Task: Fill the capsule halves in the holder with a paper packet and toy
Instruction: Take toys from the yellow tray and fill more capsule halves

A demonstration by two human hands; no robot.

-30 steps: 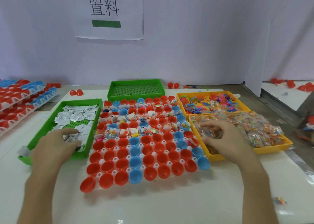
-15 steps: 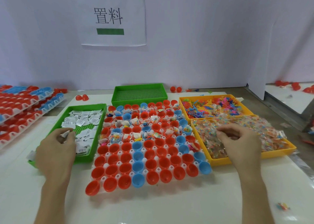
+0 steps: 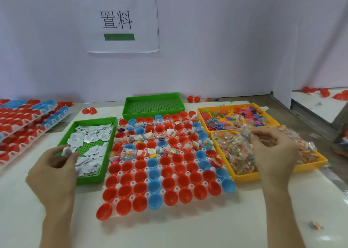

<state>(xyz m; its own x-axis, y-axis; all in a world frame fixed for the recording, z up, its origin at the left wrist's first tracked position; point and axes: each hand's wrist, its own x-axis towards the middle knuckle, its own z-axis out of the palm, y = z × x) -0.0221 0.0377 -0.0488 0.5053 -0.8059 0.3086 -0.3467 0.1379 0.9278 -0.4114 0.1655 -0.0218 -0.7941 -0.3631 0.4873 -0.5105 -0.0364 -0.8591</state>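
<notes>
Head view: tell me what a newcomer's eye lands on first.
The grid of red and blue capsule halves fills the middle of the view, its far rows stuffed, its near rows empty. The left hand pinches a paper packet at the edge of the green tray on the left. The right hand curls into the bagged toys in the yellow tray on the right.

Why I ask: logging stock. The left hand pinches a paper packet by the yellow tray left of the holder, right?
No: the head view shows that tray is green, not yellow. The left hand does pinch a paper packet by it, left of the holder.
</notes>
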